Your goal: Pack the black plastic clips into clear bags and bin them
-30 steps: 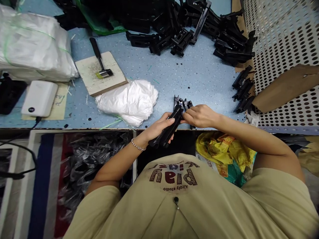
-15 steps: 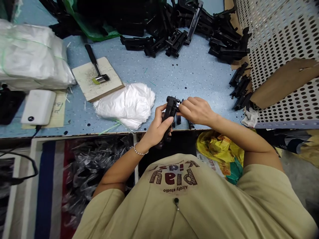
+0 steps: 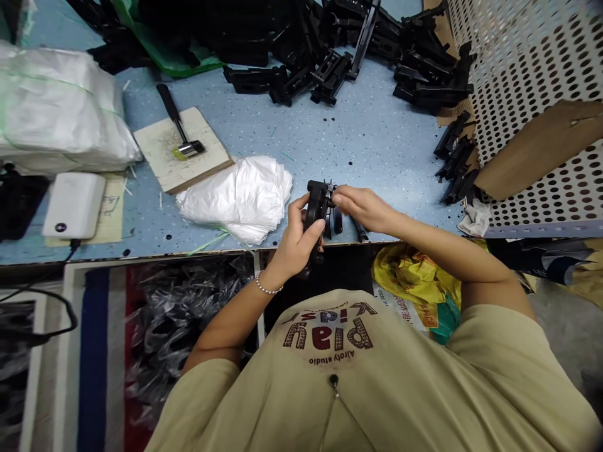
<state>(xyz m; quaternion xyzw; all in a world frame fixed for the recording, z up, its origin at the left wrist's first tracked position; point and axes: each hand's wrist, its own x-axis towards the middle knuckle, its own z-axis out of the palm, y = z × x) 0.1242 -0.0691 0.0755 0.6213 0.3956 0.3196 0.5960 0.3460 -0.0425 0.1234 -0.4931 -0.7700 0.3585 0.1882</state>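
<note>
My left hand steadies a black part at the table's near edge while my right works at its far end.

My left hand [image 3: 298, 243] is closed round the black part [image 3: 315, 206], thumb laid across it, probably so it won't twist; its near end sticks out past the edge of the table [image 3: 400, 182]. My right hand [image 3: 363, 208] has its fingers bent and bunched at the part's right side; I cannot tell whether they pinch anything small. Another black piece [image 3: 358, 231] lies just right, within easy reach. The hammer [image 3: 178, 122] rests on a board [image 3: 162, 164] to the left, seemingly parked clear of my hands.
</note>
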